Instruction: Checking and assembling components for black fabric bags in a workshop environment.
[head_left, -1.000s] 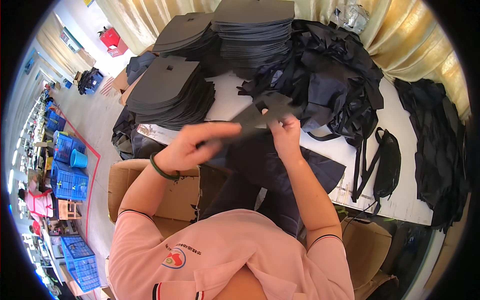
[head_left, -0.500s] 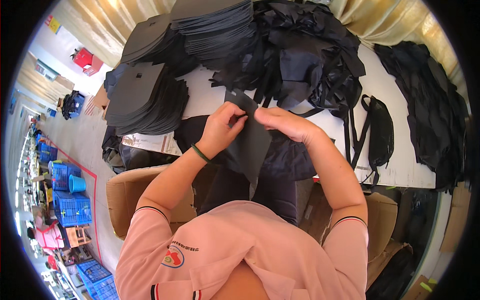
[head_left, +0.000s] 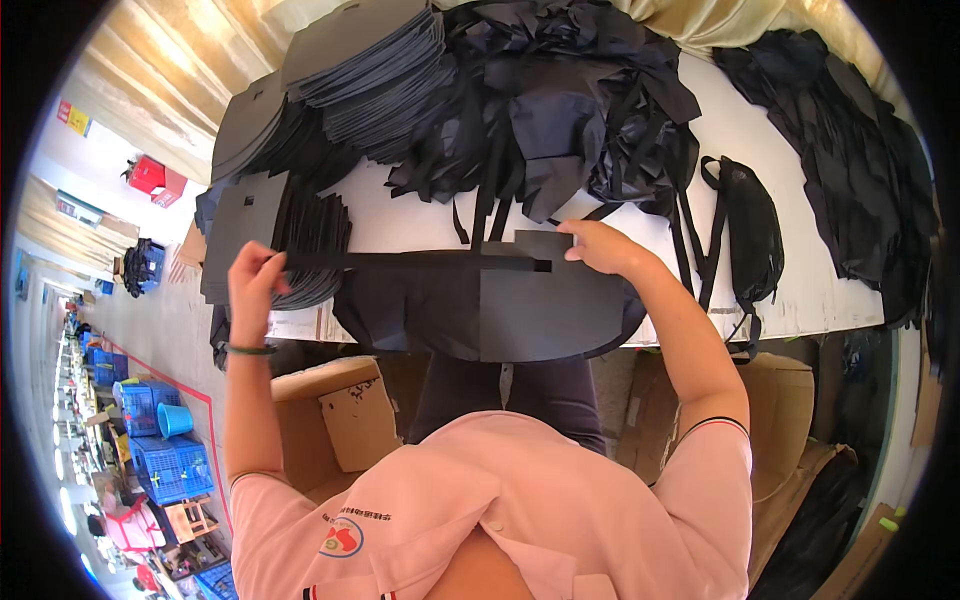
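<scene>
A dark grey stiff sheet (head_left: pixel 570 315) with a notched upper edge lies flat near the table's front edge, over black fabric (head_left: pixel 410 312). My right hand (head_left: pixel 603 249) grips its upper right part between thumb and fingers. Out to the left, my left hand (head_left: pixel 255 285) is closed on the end of a black strap (head_left: pixel 405 261). The strap runs taut and level across to the sheet, ending at a small dark slot there. Whether it passes through the slot is hard to see.
Stacks of grey sheets (head_left: pixel 375 85) stand at the back left, with another stack (head_left: pixel 245 225) beside my left hand. Black fabric and straps (head_left: pixel 560 110) heap up behind. A black pouch (head_left: pixel 752 235) and more black cloth (head_left: pixel 835 170) lie right. Cardboard boxes (head_left: pixel 345 425) sit below the table.
My left hand has moved from beside my right hand far to the left, drawing the strap out straight. The sheet, tilted and narrow before, now lies flat. My right hand has shifted to its upper right part.
</scene>
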